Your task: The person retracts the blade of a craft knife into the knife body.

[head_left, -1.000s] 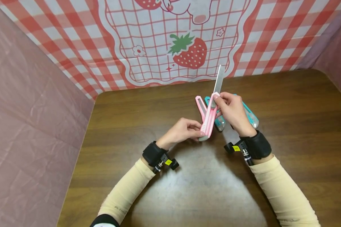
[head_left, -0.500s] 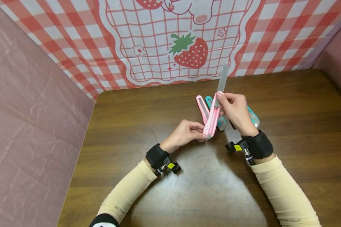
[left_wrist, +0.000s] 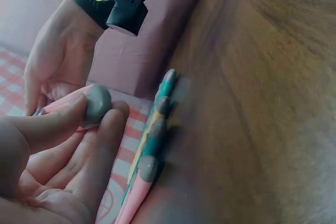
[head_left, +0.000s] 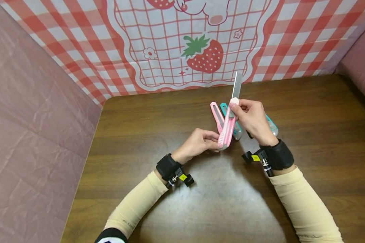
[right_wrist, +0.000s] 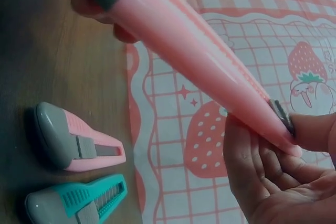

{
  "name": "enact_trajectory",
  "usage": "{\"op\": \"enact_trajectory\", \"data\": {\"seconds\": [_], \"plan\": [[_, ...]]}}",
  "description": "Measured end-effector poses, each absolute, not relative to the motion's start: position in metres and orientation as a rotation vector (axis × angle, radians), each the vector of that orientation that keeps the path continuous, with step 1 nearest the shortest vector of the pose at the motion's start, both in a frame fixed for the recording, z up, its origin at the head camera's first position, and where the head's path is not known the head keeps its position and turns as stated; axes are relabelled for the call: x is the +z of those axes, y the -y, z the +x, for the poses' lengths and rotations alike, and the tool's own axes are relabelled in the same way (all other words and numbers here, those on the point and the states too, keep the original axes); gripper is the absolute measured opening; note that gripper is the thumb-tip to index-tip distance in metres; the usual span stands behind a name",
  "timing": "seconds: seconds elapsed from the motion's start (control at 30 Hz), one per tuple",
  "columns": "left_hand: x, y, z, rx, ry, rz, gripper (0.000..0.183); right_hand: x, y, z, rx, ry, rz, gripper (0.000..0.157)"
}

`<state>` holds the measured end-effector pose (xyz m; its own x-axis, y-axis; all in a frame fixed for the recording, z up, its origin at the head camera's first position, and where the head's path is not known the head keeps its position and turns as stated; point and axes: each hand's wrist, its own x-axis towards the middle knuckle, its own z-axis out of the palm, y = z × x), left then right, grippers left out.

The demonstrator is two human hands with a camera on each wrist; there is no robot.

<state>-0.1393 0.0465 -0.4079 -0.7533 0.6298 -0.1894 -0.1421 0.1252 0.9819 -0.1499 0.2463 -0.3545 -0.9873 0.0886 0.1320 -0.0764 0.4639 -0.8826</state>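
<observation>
A pink utility knife is held up between both hands over the table, its long blade sticking out and pointing away from me. My left hand pinches the rounded grey butt between thumb and fingers. Near the blade end, my right hand holds the handle, thumb against the dark slider and fingers curled under the body. Behind it on the table lie a second pink utility knife and a teal one, both partly covered in the head view.
Another teal utility knife lies right of them, half hidden by the right hand. The left wrist view shows several knives in a row, a yellowish one among them. A red checked cloth hangs at the wooden table's back edge.
Both hands and the held pink utility knife have shifted slightly right over the last second. Since half a second ago, the blade tip has swung a little left and the right thumb sits slightly lower.
</observation>
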Motion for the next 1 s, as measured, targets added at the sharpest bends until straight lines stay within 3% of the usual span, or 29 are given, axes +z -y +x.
{"op": "enact_trajectory", "data": {"seconds": [0.43, 1.0], "plan": [[-0.4057, -0.0442, -0.1396, 1.662, -1.859, 0.452, 0.026, -0.3536, -0.2434, -0.1490, 1.508, 2.612, 0.085, 0.024], [-0.4030, -0.0417, -0.1408, 1.687, -1.903, 0.457, 0.031, -0.3541, -0.2453, -0.1505, 1.748, 2.651, 0.013, 0.052]]}}
